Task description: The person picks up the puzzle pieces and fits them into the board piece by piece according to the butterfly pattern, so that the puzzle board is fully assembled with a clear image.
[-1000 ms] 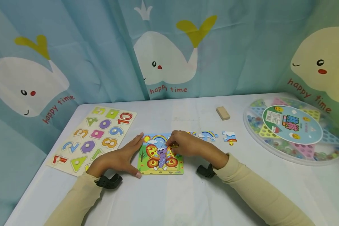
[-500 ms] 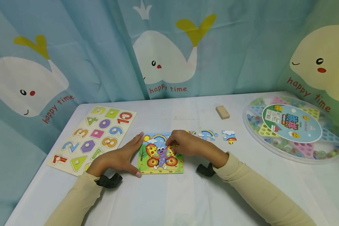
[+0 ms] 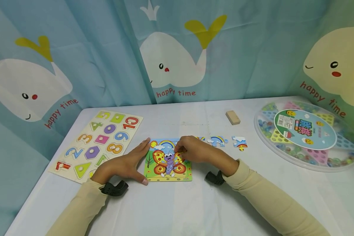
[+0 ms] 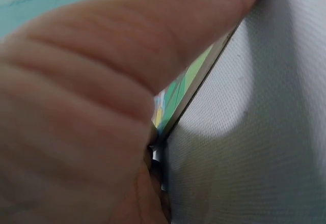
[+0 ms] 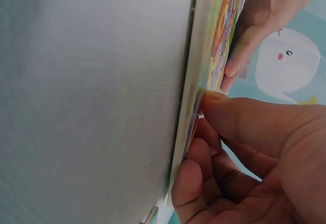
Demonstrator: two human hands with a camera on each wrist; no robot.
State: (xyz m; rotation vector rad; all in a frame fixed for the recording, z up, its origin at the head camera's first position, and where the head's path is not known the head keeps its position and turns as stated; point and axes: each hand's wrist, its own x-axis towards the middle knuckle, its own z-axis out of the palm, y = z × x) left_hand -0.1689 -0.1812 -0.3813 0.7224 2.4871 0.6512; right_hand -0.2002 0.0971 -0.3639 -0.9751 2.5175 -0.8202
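A butterfly jigsaw puzzle board (image 3: 168, 165) lies flat on the table in the head view. My left hand (image 3: 124, 165) is spread along its left side, thumb at the near corner and fingertips at the far one. In the left wrist view the thumb (image 4: 168, 25) runs along the board's edge (image 4: 198, 79). Over the board's upper right, my right hand (image 3: 194, 149) has thumb and fingers bent together on a jigsaw piece (image 3: 181, 157), mostly covered by the fingers. The right wrist view shows the thumb (image 5: 244, 119) and curled fingers against the board.
Loose jigsaw pieces lie right of the board, including a rainbow piece (image 3: 216, 141) and a sky piece (image 3: 239, 142). A wooden block (image 3: 232, 118) sits behind them. At left is a number-and-shape peg board (image 3: 98, 144); at right, a round marble game case (image 3: 308, 134).
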